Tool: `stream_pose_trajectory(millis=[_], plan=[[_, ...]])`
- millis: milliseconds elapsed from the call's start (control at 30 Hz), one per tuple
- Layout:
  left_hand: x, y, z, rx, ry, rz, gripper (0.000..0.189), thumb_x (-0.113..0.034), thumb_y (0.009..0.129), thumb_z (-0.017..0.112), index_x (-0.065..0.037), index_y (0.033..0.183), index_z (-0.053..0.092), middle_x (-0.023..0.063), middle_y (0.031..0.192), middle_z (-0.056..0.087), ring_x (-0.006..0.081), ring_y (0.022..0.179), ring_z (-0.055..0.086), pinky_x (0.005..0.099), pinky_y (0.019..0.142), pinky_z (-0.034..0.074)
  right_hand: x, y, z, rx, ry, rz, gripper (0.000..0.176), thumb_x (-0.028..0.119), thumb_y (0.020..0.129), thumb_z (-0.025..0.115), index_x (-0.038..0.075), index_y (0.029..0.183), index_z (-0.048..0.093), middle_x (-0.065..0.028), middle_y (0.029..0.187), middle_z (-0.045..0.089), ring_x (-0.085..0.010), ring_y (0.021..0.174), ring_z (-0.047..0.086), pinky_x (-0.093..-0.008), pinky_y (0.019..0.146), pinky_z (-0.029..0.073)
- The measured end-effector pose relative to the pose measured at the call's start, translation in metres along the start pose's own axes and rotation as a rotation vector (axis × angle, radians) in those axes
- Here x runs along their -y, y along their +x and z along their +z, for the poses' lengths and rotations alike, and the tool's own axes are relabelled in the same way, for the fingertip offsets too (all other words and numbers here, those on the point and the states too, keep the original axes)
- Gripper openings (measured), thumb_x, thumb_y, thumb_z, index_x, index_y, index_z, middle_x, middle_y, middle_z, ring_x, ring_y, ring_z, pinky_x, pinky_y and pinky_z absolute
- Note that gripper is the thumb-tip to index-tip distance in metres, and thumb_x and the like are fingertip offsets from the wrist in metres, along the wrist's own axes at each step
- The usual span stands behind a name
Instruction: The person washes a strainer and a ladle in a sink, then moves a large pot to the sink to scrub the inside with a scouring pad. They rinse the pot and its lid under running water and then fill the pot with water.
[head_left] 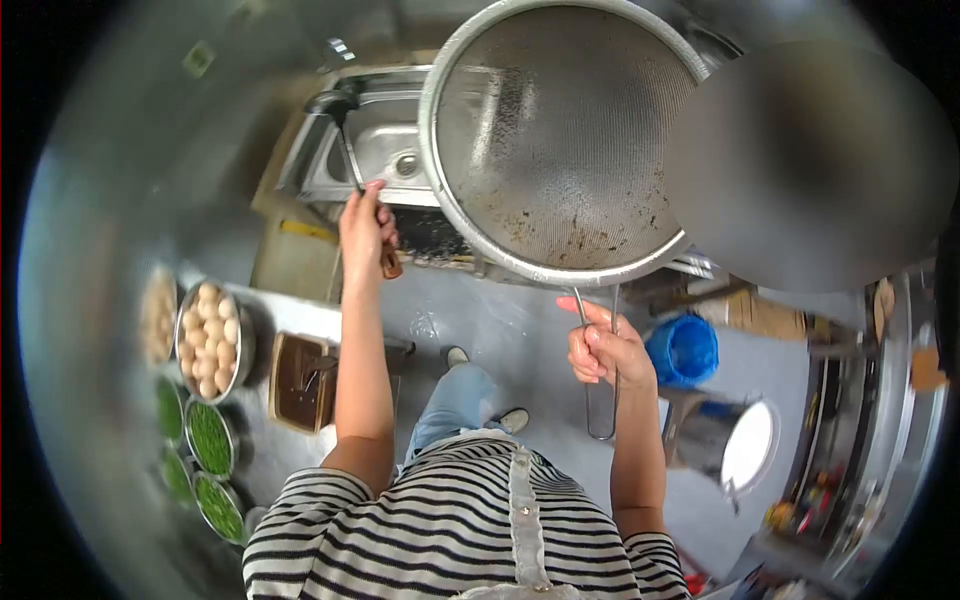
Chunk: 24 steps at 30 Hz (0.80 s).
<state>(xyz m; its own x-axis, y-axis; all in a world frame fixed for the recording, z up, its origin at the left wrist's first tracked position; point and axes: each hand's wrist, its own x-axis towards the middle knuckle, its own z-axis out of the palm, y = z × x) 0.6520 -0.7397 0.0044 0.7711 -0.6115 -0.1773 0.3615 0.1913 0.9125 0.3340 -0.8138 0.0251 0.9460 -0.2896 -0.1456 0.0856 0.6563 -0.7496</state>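
Note:
My left hand (pixel 366 228) is closed around the handle of a ladle (pixel 349 152), whose wooden end sticks out below my fingers. The ladle's dark bowl points up and away, over the left edge of a metal sink (pixel 383 150). In my right hand (pixel 612 348) is the long wire handle of a large round sieve (pixel 560 140). Its mesh faces me, raised in front of me, and carries dark specks, mostly along the lower part. The sieve covers the right part of the sink. A blurred grey round patch hides what lies to the sieve's right.
At left, a metal bowl of eggs (pixel 208 340), bowls of chopped greens (pixel 209 440) and a tub of brown sauce (pixel 303 382) stand on a counter. A blue bin (pixel 682 350) and a metal pot (pixel 712 440) are on the right. Grey floor (pixel 440 315) lies below.

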Motion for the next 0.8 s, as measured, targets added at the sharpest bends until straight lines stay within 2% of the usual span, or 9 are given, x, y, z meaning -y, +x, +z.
stream_pose_trajectory(millis=[33,167,400,500,600,633,733,767,800], plan=[[-0.001,-0.009,0.015,-0.02,0.045,0.041,0.02,-0.023,0.087,0.044,-0.006,0.095,0.051,-0.0033,0.055,0.036,0.0046,0.041,0.032,0.0199,0.037,0.029,0.014,0.001,-0.01,0.027,-0.009,-0.002,0.046,0.021,0.086,0.043,0.004,0.127,0.03,-0.0031,0.052,0.037,-0.0088,0.04,0.032,-0.0232,0.035,0.027],[0.004,0.037,-0.025,-0.131,0.036,0.019,0.018,-0.02,0.086,0.045,-0.005,0.095,0.05,-0.0028,0.054,0.038,0.0049,0.04,0.034,0.0204,0.036,0.03,0.009,0.11,0.005,0.028,-0.01,0.089,0.042,0.02,0.088,0.04,0.006,0.126,0.032,-0.002,0.054,0.038,-0.0083,0.037,0.031,-0.0236,0.035,0.032],[0.005,0.095,-0.053,-0.215,0.116,-0.033,0.021,-0.025,0.085,0.047,-0.005,0.083,0.044,0.0001,0.051,0.039,0.0088,0.037,0.038,0.0236,0.033,0.032,-0.028,0.288,-0.025,0.027,0.207,0.297,0.037,0.023,0.086,0.043,0.008,0.119,0.038,-0.0006,0.06,0.038,-0.0085,0.042,0.031,-0.0224,0.04,0.029],[0.017,0.116,-0.057,-0.21,0.227,-0.033,0.026,-0.029,0.085,0.047,-0.005,0.08,0.044,-0.0001,0.05,0.04,0.0085,0.037,0.038,0.0234,0.033,0.032,-0.043,0.341,-0.036,-0.099,0.288,0.366,0.037,0.023,0.083,0.05,0.01,0.116,0.04,0.0002,0.061,0.038,-0.0086,0.046,0.031,-0.0216,0.043,0.028],[0.042,0.136,-0.054,-0.239,0.25,-0.017,0.029,-0.032,0.085,0.048,-0.005,0.077,0.046,0.0007,0.049,0.043,0.0084,0.035,0.039,0.0236,0.032,0.032,-0.066,0.389,-0.063,-0.174,0.243,0.373,0.035,0.022,0.082,0.051,0.011,0.114,0.041,-0.0023,0.064,0.046,-0.013,0.05,0.043,-0.0261,0.048,0.038],[0.049,0.14,-0.051,-0.253,0.292,-0.011,0.028,-0.031,0.084,0.049,-0.004,0.077,0.047,0.0021,0.051,0.045,0.0097,0.038,0.041,0.0246,0.035,0.034,-0.074,0.407,-0.073,-0.142,0.275,0.385,0.02,0.02,0.083,0.05,0.012,0.1,0.044,-0.0036,0.063,0.048,-0.0169,0.053,0.048,-0.0322,0.051,0.043],[0.082,0.15,-0.053,-0.31,0.694,0.117,0.025,-0.025,0.081,0.051,-0.001,0.078,0.051,0.0056,0.057,0.051,0.0136,0.049,0.048,0.0275,0.046,0.039,-0.096,0.452,-0.103,-0.131,0.281,0.375,0.013,0.021,0.084,0.049,0.012,0.093,0.043,-0.0038,0.063,0.049,-0.0181,0.054,0.05,-0.0339,0.053,0.046],[0.091,0.151,-0.053,-0.322,0.644,0.108,0.021,-0.021,0.079,0.051,0.0,0.079,0.052,0.0057,0.061,0.052,0.0149,0.057,0.049,0.0279,0.052,0.039,-0.102,0.467,-0.112,-0.125,0.312,0.408,0.012,0.023,0.085,0.048,0.013,0.087,0.042,-0.0042,0.062,0.05,-0.0191,0.056,0.053,-0.035,0.056,0.048],[0.101,0.154,-0.055,-0.272,0.422,-0.031,0.018,-0.019,0.08,0.051,-0.001,0.079,0.053,0.0053,0.065,0.054,0.014,0.058,0.049,0.027,0.052,0.04,-0.105,0.479,-0.115,-0.108,0.293,0.42,0.014,0.025,0.085,0.049,0.013,0.086,0.041,-0.0044,0.062,0.05,-0.0191,0.055,0.052,-0.0354,0.056,0.048]])
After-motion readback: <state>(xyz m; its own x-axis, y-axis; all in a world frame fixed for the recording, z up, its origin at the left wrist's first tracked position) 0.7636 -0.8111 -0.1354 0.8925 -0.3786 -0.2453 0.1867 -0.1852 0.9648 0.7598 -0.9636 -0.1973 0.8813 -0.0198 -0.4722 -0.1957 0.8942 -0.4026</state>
